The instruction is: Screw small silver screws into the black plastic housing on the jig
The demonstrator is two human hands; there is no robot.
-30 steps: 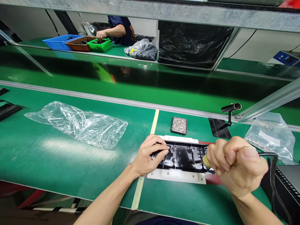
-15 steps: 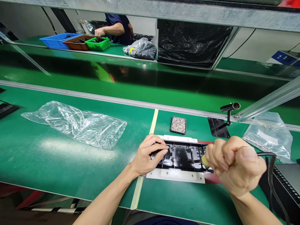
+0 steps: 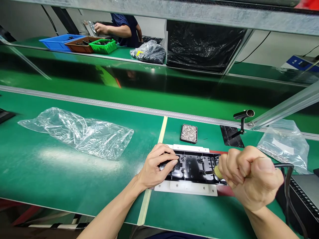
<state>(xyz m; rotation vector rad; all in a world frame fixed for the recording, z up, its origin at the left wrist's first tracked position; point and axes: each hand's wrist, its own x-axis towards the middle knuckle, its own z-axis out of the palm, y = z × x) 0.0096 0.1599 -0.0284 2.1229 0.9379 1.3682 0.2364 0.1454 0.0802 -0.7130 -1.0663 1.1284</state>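
A long black plastic housing (image 3: 193, 167) lies open side up in a white fixture (image 3: 185, 188), showing posts and ribs inside. My left hand (image 3: 158, 166) curls over its left end, thumb and forefinger close together on it; whether a small part sits between them is hidden. In my right hand (image 3: 251, 176), closed in a fist, is a corded tool that looks like a soldering iron, with a yellow grip (image 3: 218, 172). Its dark tip points left, low over the housing's right part. Behind the fixture stands a small black tray (image 3: 188, 133) of tiny metal pieces.
A clear plastic bag (image 3: 79, 132) lies on the left. To the right are a black tool holder (image 3: 243, 121), another bag (image 3: 284, 146) and a dark metal box (image 3: 304, 192). Across the divider, a co-worker's hand (image 3: 101, 29) is near blue, brown and green bins (image 3: 103, 47).
Both my hands and the tool keep nearly the same place on the housing. The co-worker's hand has left the green bin and moved left and up. The view has shifted slightly.
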